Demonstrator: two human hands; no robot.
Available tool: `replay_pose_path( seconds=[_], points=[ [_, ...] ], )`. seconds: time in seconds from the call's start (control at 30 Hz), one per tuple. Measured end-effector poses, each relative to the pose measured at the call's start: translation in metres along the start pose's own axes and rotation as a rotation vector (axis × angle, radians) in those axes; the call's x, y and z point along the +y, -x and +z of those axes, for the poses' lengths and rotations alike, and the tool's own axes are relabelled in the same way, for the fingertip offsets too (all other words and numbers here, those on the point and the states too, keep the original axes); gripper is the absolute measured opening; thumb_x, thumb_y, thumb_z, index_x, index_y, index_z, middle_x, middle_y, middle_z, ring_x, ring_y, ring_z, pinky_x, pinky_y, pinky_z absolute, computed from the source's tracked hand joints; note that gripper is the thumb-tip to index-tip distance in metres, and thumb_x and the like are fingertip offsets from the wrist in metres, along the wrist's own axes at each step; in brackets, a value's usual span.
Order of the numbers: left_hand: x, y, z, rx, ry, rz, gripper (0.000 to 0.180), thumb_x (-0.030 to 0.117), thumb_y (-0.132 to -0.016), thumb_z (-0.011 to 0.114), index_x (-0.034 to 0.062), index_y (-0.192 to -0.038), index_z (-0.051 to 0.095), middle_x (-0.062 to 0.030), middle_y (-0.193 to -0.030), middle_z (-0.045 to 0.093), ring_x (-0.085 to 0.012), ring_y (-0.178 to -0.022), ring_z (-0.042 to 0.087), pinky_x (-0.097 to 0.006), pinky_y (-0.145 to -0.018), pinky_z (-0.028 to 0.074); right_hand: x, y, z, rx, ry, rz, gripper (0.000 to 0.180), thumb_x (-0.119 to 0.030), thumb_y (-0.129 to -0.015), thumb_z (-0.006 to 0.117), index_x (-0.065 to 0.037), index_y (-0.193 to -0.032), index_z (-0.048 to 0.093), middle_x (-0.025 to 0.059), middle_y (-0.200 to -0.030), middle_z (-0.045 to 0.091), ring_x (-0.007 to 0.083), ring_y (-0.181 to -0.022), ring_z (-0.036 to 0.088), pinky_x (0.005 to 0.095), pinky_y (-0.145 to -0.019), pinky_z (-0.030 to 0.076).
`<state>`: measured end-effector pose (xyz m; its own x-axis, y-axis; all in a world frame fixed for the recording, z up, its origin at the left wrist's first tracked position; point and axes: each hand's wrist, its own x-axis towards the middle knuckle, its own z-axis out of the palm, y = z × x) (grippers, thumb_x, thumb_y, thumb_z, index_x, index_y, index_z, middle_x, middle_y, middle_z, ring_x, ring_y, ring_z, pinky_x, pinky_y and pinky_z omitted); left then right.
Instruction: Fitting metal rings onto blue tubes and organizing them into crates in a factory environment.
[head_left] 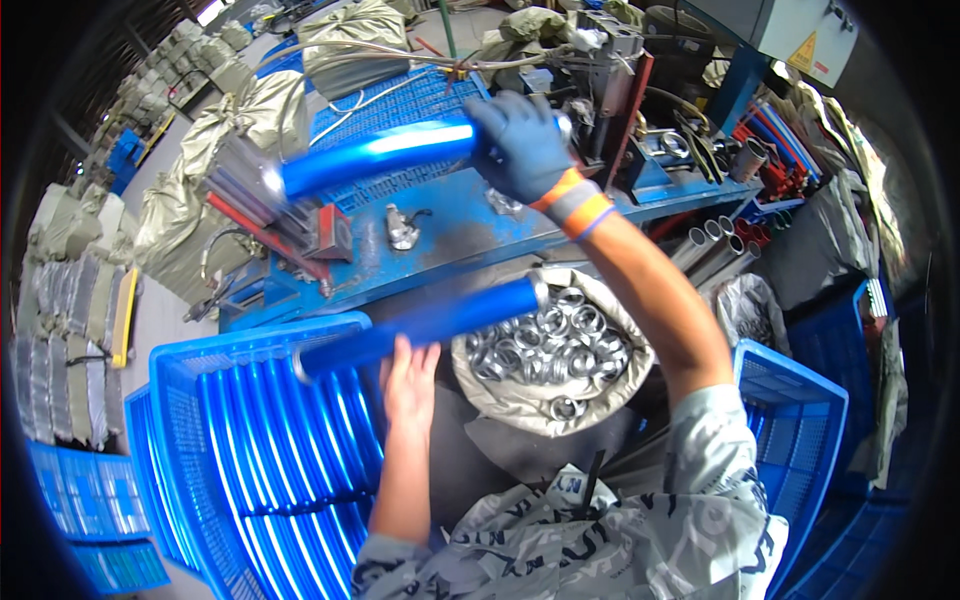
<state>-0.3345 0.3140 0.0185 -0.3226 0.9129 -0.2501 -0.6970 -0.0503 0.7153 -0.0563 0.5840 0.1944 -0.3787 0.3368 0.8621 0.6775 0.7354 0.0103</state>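
My right hand, in a dark glove with an orange cuff, is closed around one end of a shiny blue tube, raised above the workbench. A second blue tube with silvery ends slants over the near side of the bench, blurred by motion. Bare fingers of my left hand lie against its lower edge and seem to support it; the thumb's grip is not clear. Beside that tube an open woven sack holds many metal rings.
At the left stands a blue crate full of blue tubes; another blue crate is at the right. On the bench are a red-edged metal fixture and a small metal part. Bare metal pipes lie right of the bench.
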Motion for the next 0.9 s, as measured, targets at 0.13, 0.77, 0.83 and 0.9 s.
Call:
replay_pose_path(
  seconds=[0.13, 0.77, 0.83, 0.9],
  points=[
    [-0.039, -0.121, 0.100, -0.171, 0.018, 0.061, 0.061, 0.023, -0.107, 0.088, 0.0114, -0.158, 0.056, -0.0087, -0.153, 0.068, -0.0300, -0.149, 0.062, -0.062, -0.128, 0.048, -0.018, -0.009, -0.139, 0.042, -0.318, 0.203, 0.083, -0.023, -0.084, 0.096, -0.011, -0.160, 0.063, 0.0221, -0.133, 0.075, 0.0416, -0.123, 0.075, 0.0483, -0.109, 0.061],
    [-0.067, -0.298, 0.067, -0.052, -0.404, 0.008, 0.079, 0.045, -0.104, 0.088, 0.0105, -0.165, 0.054, -0.0223, -0.142, 0.074, -0.0410, -0.116, 0.078, -0.058, -0.104, 0.065, -0.206, 0.761, -0.588, -0.107, 0.261, 1.786, 0.097, 0.009, -0.089, 0.077, -0.004, -0.178, 0.040, 0.0195, -0.167, 0.061, 0.0377, -0.152, 0.061, 0.0527, -0.131, 0.047],
    [-0.037, -0.289, 0.010, -0.260, -0.333, 0.052, 0.045, 0.026, -0.115, 0.069, 0.0049, -0.154, 0.064, -0.0191, -0.138, 0.078, -0.0386, -0.125, 0.078, -0.053, -0.105, 0.064, -0.263, 0.799, -0.574, -0.509, 0.527, 1.909, 0.090, -0.027, -0.090, 0.091, -0.011, -0.170, 0.052, 0.0251, -0.148, 0.075, 0.0462, -0.137, 0.072, 0.0562, -0.116, 0.057],
    [0.012, -0.276, -0.041, -0.254, -0.555, 0.214, 0.037, 0.022, -0.115, 0.071, -0.0024, -0.143, 0.070, -0.0201, -0.139, 0.079, -0.0343, -0.135, 0.077, -0.043, -0.110, 0.064, -0.280, 0.819, -0.549, -0.694, 0.717, 2.004, 0.086, -0.048, -0.090, 0.091, -0.013, -0.160, 0.057, 0.0269, -0.137, 0.078, 0.0502, -0.127, 0.076, 0.0602, -0.107, 0.060]
  ],
)
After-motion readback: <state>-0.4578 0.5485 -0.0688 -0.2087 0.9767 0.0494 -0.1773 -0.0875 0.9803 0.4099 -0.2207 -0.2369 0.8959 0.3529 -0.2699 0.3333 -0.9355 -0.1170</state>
